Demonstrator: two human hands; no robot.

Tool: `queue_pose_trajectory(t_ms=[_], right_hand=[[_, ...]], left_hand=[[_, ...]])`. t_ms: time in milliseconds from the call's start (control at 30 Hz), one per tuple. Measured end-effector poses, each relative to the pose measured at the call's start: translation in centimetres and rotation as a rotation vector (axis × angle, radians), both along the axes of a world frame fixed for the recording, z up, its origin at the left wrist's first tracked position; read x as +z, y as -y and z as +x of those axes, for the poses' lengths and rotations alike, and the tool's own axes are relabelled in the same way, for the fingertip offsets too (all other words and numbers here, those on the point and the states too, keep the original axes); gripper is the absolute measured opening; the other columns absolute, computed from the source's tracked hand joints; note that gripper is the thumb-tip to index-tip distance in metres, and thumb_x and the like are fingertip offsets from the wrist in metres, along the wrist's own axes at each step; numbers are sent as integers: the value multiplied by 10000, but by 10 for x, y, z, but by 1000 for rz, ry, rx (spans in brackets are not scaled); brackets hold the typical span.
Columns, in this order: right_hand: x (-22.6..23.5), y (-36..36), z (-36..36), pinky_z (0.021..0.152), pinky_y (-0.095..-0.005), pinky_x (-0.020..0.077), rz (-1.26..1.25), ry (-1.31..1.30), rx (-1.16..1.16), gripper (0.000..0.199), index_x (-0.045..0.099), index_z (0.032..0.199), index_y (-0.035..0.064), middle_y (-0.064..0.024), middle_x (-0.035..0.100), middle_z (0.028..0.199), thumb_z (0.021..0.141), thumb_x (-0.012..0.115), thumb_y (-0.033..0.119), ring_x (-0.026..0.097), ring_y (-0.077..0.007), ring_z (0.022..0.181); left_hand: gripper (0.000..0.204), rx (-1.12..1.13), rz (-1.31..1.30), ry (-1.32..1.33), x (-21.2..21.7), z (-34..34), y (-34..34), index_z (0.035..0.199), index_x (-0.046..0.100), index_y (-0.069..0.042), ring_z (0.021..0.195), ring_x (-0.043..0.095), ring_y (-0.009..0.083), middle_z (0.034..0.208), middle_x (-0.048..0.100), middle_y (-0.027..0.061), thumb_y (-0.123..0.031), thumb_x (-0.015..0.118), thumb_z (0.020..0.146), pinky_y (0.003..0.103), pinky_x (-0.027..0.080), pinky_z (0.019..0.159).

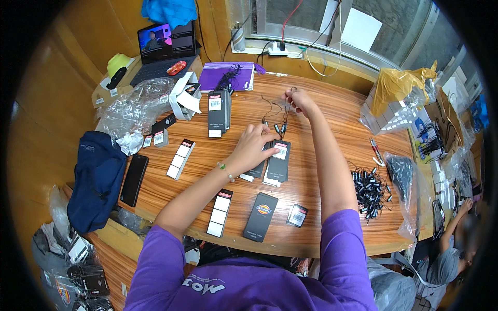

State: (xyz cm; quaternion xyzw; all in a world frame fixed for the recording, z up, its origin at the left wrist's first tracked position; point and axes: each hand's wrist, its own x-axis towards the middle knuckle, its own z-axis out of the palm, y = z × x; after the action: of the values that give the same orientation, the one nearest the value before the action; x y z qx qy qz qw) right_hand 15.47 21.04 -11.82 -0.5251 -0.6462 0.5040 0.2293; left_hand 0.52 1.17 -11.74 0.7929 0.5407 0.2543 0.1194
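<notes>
My left hand is over a small pile of dark grey hang tags mid-table, thumb and fingertips closed at the top tag's upper edge by its white label. My right hand, farther off, pinches thin black cords. The cords run down toward the tags, with small black and pale toggles along them. Nearer me lie a dark hang tag with a coloured oval logo, a strip card with white panels, and a small labelled card stack.
A tall stack of strung tags stands behind my left hand; another strip-card pile is farther left. Loose toggle cords lie at right beside a plastic bag. A phone, blue pouch and laptop are at left.
</notes>
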Motion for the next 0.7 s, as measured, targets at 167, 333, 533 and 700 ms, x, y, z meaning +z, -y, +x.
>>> queue_pose_trajectory(t_ms=[167,333,533,700], right_hand=[[-59,-45,18,656,-329,452,230,-8,-107,275,620,940,-14,-132,619,823,802,621,224,565,-193,729],[-12,42,41,737,-353,457,821,239,-177,448,508,1135,17,-195,569,958,786,642,264,567,-256,853],[38,226,89,661,-347,460,288,310,337,269,597,944,24,-115,596,795,784,644,234,580,-243,721],[20,299,99,707,-379,436,513,519,202,315,578,865,31,-108,546,824,666,722,226,539,-294,817]], left_hand=[[467,-122,-87,42,20,-6,43,1120,590,-84,1045,405,258,1113,479,84,-397,628,776,375,335,935],[601,-243,-142,-114,16,-11,87,1123,575,-101,1066,413,257,1127,517,83,-502,670,686,384,301,943],[450,-262,-262,-16,7,-15,98,954,645,-76,1006,457,210,988,585,15,-407,709,656,358,310,888],[395,-299,-106,-7,8,-13,99,947,666,-71,976,466,216,968,570,31,-324,728,650,358,333,894]])
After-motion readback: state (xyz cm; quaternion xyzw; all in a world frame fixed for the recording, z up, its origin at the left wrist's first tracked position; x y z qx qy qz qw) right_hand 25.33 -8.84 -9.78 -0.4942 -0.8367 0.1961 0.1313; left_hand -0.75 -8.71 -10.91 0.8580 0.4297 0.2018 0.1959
